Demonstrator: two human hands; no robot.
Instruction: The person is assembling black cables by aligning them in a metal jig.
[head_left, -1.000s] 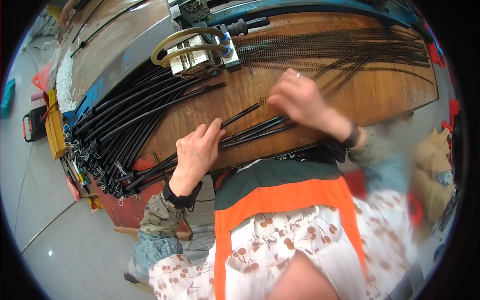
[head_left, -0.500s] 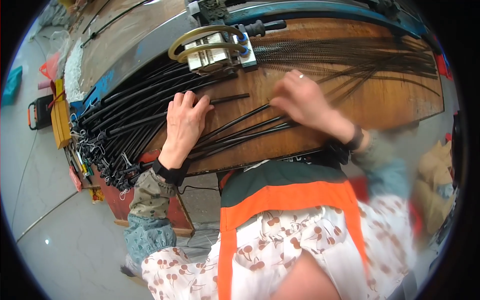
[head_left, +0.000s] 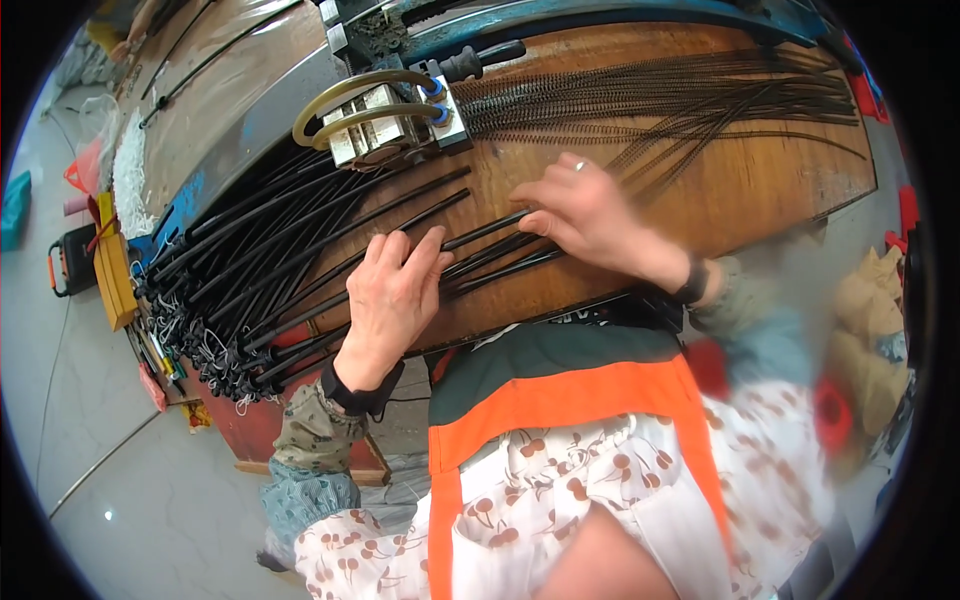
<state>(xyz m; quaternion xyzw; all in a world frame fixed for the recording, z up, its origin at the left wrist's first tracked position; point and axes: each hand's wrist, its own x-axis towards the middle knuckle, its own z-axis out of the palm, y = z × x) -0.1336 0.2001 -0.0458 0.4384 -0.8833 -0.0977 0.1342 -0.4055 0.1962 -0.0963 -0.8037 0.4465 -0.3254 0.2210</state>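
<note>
My left hand [head_left: 393, 300] is closed around a slim black rod [head_left: 485, 231] near the front of the wooden bench. At the rod's right end, the fingers and thumb of my right hand [head_left: 585, 215] pinch together on it; whether they also hold a thin spring is hidden. More black rods [head_left: 510, 262] lie just in front of that one, passing beneath my hands. A large bundle of black rods [head_left: 290, 210] spreads away to the left, with white cord loops [head_left: 205, 340] at their far-left ends. Long thin coil springs [head_left: 640, 95] lie beyond my right hand.
A metal clamp block [head_left: 385, 130] with two yellowish hoses and a black lever stands behind my hands on the wooden bench [head_left: 790, 175]. A blue rail [head_left: 600, 30] runs along the back. At the left are a yellow box [head_left: 116, 265] and a black case [head_left: 75, 262].
My left hand has come right and nearer along the black rod. My right hand, blurred before, now shows more clearly at the rod's end. The view has shifted slightly.
</note>
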